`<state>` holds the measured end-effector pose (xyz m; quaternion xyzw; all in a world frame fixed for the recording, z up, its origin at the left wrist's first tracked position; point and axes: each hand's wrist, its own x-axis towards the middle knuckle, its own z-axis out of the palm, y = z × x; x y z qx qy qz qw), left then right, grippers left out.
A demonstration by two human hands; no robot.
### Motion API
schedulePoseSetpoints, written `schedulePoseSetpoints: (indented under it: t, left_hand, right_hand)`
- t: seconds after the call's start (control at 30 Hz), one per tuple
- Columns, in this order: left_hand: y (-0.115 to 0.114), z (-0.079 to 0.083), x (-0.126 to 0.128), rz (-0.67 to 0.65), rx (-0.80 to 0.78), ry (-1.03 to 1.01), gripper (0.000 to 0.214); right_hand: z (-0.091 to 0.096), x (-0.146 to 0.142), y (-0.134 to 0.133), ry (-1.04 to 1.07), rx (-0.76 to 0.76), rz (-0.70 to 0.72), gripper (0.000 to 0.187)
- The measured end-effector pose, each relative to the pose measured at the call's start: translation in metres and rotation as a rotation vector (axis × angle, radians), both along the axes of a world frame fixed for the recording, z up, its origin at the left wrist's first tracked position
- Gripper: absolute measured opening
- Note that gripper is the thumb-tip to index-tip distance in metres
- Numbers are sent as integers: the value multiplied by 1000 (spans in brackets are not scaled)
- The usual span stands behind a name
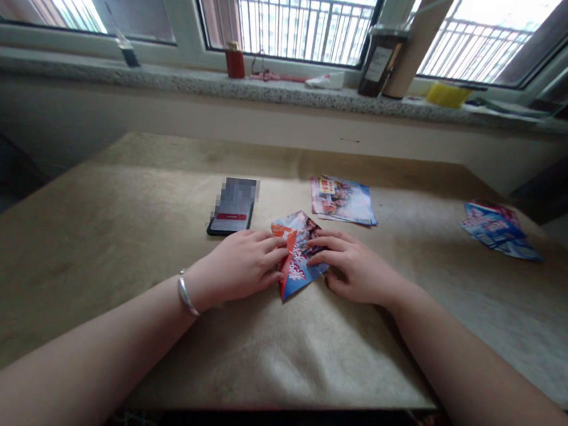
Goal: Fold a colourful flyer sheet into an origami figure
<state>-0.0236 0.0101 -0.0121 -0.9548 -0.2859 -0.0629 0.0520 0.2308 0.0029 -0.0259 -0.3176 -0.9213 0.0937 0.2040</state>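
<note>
A glossy printed flyer (299, 275), blue and orange with folded edges, lies at a slant on the table between my hands. My left hand (246, 263), with a silver bangle at its wrist, closes on the flyer's left folded side, fingers bent and thumb close to them. From the right, my right hand (354, 266) rests its spread fingers on the flyer's top, the thumb near its right edge. The undersides of the fingertips are hidden. Just beyond my left hand is a dark phone (234, 207), its screen partly pixelated.
A stack of flat printed flyers (345, 200) lies behind the folded one. Several folded blue and pink papers (500, 230) sit at the far right of the table (112, 223). On the windowsill (176, 82) stand a red container (235, 61), a dark jar (379, 61) and a yellow item (447, 95).
</note>
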Motion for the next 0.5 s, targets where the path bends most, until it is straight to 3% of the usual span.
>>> schedulePoseSetpoints:
  t: [0.2,0.5]
  left_hand:
    - [0,-6,1,16,-62,-12,50]
    - [4,-11,-2,20,-112,38,53]
  right_hand:
    - [-3,3,3,66,-34,-10,41]
    - [-3,1,3,-45,72,12,15]
